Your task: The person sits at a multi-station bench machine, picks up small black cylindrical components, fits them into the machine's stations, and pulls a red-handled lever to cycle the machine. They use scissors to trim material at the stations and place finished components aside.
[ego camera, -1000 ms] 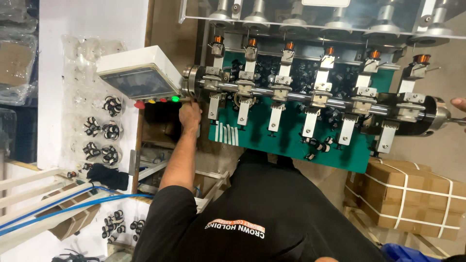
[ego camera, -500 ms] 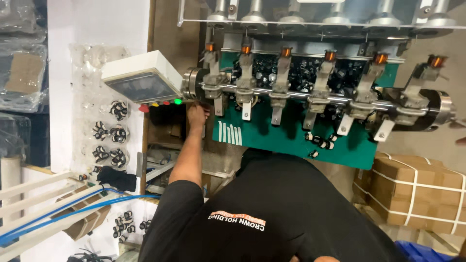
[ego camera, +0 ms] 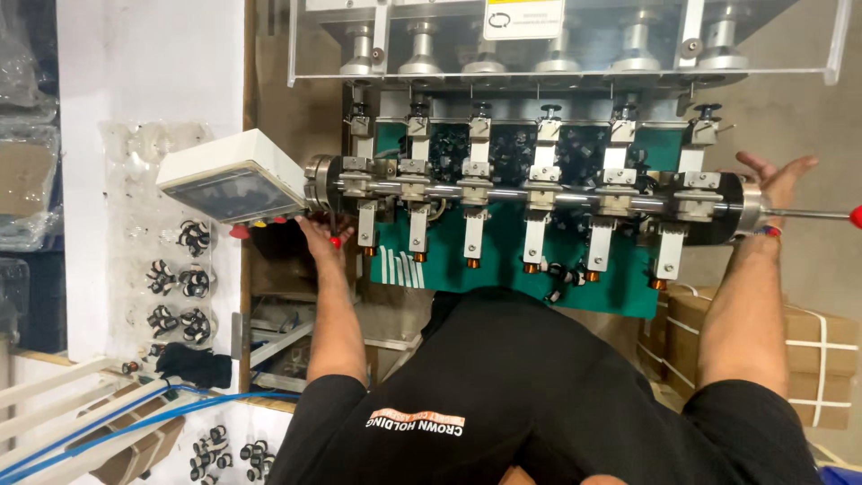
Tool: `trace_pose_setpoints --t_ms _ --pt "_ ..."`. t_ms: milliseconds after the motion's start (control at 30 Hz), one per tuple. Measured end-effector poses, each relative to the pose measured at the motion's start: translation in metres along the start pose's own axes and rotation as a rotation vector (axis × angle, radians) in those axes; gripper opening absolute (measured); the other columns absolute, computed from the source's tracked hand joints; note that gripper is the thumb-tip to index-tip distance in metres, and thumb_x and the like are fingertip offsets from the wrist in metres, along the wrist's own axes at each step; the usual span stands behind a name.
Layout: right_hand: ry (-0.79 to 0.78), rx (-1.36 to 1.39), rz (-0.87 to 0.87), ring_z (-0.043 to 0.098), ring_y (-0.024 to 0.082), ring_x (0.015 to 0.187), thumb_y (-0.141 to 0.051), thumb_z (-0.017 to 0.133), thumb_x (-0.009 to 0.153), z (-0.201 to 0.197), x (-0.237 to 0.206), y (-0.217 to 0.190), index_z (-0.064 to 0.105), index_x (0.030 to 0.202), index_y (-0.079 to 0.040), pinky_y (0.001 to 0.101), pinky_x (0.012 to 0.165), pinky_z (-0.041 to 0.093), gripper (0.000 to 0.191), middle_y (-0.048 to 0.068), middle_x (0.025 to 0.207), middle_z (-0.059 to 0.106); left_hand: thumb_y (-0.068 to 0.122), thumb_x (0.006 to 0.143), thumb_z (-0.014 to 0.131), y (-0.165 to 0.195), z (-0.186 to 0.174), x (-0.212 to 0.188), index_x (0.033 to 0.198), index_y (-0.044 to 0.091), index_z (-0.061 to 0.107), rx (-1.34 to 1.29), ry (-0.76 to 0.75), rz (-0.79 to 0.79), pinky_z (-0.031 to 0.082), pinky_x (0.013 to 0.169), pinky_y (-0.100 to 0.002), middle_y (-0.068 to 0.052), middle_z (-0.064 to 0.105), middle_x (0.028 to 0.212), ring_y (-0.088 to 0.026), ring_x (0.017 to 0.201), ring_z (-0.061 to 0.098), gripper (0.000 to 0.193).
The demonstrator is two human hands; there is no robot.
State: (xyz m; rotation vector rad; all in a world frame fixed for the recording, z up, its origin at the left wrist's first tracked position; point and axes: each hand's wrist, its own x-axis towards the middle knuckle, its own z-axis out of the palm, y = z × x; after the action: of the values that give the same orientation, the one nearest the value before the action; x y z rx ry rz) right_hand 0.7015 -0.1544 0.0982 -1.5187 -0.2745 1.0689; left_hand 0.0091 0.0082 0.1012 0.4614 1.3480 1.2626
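The left hand (ego camera: 321, 235) reaches up to the left end of the shaft (ego camera: 530, 193), just below the round flange (ego camera: 318, 180). Its fingers are loosely spread, palm against the machine side; a small red knob (ego camera: 335, 242) shows at the fingertips, but whether the hand has hold of it cannot be told. The right hand (ego camera: 779, 184) is at the shaft's other end, fingers spread wide and open, the palm against the silver end cap (ego camera: 748, 208); it grasps nothing that shows. A thin rod (ego camera: 808, 214) with a red tip runs out to the right past that hand.

The shaft lies level across the machine, between the two hands. Six white clamp blocks (ego camera: 541, 180) sit along it, each with an arm hanging down to a copper-coloured tip (ego camera: 472, 263). Behind them is a green plate (ego camera: 620, 287) with small black parts (ego camera: 516, 144) heaped in a bay above it. Over everything hangs a clear guard (ego camera: 575, 54) covering a row of metal plungers.

Just left of the left hand, a white control box (ego camera: 229, 175) is tilted toward the person, with a red button (ego camera: 239, 232) under its edge. Farther left, clear bags (ego camera: 175, 278) of black-and-white parts lie on a white surface, and blue hoses (ego camera: 135, 422) cross below. Strapped cartons (ego camera: 813, 359) stand by the right arm.
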Motion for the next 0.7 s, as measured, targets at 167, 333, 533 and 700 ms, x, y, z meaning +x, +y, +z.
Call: trace_pose_setpoints --t_ms 167,333,533,700 --pt "-0.015 0.113 -0.137 0.07 0.023 0.095 -0.092 0.025 0.085 0.004 -0.002 -0.001 0.06 0.145 0.004 0.0361 0.093 0.057 0.119 0.017 0.111 0.077 0.077 0.094 0.041 0.007 -0.004 -0.007 0.129 0.006 0.043 0.091 0.16 -0.026 0.06 0.068 -0.046 -0.014 0.049 0.118 -0.036 0.086 0.071 0.08" --pt "0.47 -0.23 -0.595 0.066 0.029 0.103 -0.049 0.047 0.101 -0.022 -0.037 0.043 0.056 0.128 -0.001 0.0406 0.096 0.052 0.056 0.018 0.111 0.068 0.083 0.092 0.033 -0.024 -0.01 -0.032 0.146 0.0 0.043 0.031 0.151 0.008 0.06 0.084 -0.044 -0.022 0.056 0.142 -0.034 0.103 0.072 0.099" --pt "0.317 -0.761 -0.726 0.063 0.038 0.094 -0.025 0.067 0.101 -0.007 -0.152 0.149 0.062 0.114 0.002 0.0474 0.083 0.05 0.031 0.02 0.103 0.065 0.071 0.1 0.044 -0.109 -0.034 -0.126 0.122 0.001 0.064 0.497 0.056 -0.333 0.057 0.064 -0.038 -0.014 0.073 0.099 -0.025 0.081 0.07 0.076" --pt "-0.359 -1.134 -0.938 0.038 0.045 0.145 -0.065 0.071 0.085 0.041 -0.169 0.178 0.046 0.139 -0.007 0.0581 0.115 0.034 0.083 0.023 0.16 0.035 0.035 0.095 0.061 -0.167 -0.046 -0.192 0.105 0.009 0.073 1.382 -0.38 -0.848 0.048 0.053 -0.039 -0.002 0.068 0.078 -0.017 0.061 0.054 0.031"
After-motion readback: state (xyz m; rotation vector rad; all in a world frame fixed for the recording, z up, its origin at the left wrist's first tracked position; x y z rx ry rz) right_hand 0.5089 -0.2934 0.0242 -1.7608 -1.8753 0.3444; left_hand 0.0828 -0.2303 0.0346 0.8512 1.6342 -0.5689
